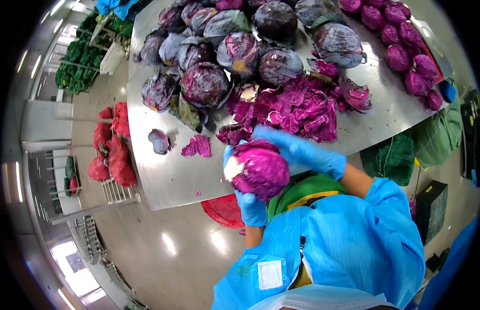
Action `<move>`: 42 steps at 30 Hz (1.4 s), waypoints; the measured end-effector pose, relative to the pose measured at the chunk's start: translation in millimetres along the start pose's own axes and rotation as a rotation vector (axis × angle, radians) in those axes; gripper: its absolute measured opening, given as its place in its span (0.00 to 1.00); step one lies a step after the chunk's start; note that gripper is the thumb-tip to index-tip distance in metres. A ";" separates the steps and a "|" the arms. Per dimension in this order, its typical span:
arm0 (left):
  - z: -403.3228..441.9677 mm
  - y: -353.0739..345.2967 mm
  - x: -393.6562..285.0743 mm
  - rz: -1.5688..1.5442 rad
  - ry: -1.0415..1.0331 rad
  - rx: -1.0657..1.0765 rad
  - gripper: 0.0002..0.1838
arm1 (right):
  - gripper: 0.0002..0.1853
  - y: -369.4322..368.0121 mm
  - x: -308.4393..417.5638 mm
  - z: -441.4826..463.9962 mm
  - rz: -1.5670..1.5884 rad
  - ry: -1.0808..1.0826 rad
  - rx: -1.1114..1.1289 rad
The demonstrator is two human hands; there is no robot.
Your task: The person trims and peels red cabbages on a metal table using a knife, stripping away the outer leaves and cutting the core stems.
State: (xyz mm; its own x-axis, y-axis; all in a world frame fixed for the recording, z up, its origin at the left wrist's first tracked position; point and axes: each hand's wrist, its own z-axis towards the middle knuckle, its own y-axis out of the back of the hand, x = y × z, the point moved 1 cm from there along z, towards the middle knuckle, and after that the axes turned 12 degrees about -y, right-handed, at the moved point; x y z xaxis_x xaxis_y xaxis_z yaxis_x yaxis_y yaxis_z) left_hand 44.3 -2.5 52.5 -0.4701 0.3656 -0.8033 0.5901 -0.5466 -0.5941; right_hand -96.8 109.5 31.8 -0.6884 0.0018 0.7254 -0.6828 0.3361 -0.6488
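A peeled red cabbage (263, 173), bright purple with a pale cut stem end facing left, is held just off the table's near edge. My left hand (250, 204), in a blue glove, wraps around its left and lower side. Along the cabbage's far side lies my right hand (304, 152), also gloved in blue, its fingers long against it and slightly blurred. Right beyond my hands is a heap of loose purple leaves (304, 111). A brown handle (318, 77) sticks out at the heap's back, the rest of that tool hidden.
Unpeeled dark cabbages (205, 84) crowd the far side of the metal table (165, 181). Several peeled ones (397, 58) sit at the right, beside what looks like a scale (431, 49). Red sacks (118, 160) are on the left; a green sack (390, 160) is below the right edge.
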 end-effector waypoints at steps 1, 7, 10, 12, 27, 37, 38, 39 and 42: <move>7.3 4.6 3.1 0.174 -0.086 0.140 0.68 | 0.51 -24.6 -3.7 -12.4 0.280 -0.142 0.105; 26.1 16.3 -11.4 0.350 -0.100 0.443 0.40 | 0.54 -1.3 -1.2 -8.3 -0.124 0.127 -0.242; 28.1 13.1 -7.7 0.686 -0.085 0.430 0.34 | 0.54 3.9 -7.8 -8.7 -0.358 0.220 -0.365; 30.2 15.5 -11.8 0.762 -0.036 0.416 0.29 | 0.55 3.0 -7.3 -11.0 -0.390 0.226 -0.369; 29.8 26.1 39.8 -0.213 0.323 0.060 0.35 | 0.62 -39.0 27.2 -28.1 -0.333 0.146 -0.336; 36.9 45.8 53.5 -1.439 0.832 0.057 0.30 | 0.24 12.6 17.5 -53.5 -0.147 0.255 -0.668; 38.2 45.2 53.8 -1.436 0.839 0.068 0.30 | 0.24 8.6 17.3 -57.3 -0.189 0.222 -0.703; 39.3 43.8 54.3 -1.431 0.850 0.079 0.30 | 0.23 5.9 16.5 -61.0 -0.228 0.189 -0.741; 39.6 44.0 57.2 -1.421 0.899 0.128 0.31 | 0.25 2.4 13.2 -68.6 -0.340 0.108 -0.760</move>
State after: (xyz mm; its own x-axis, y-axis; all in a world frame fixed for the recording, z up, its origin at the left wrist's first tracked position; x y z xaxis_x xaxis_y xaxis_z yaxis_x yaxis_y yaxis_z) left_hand 17.4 -35.4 -17.9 -0.0220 0.8455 0.5336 -0.0164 0.5333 -0.8458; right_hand -90.8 174.9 55.6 -0.4218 -0.1372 0.8962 -0.4712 0.8777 -0.0874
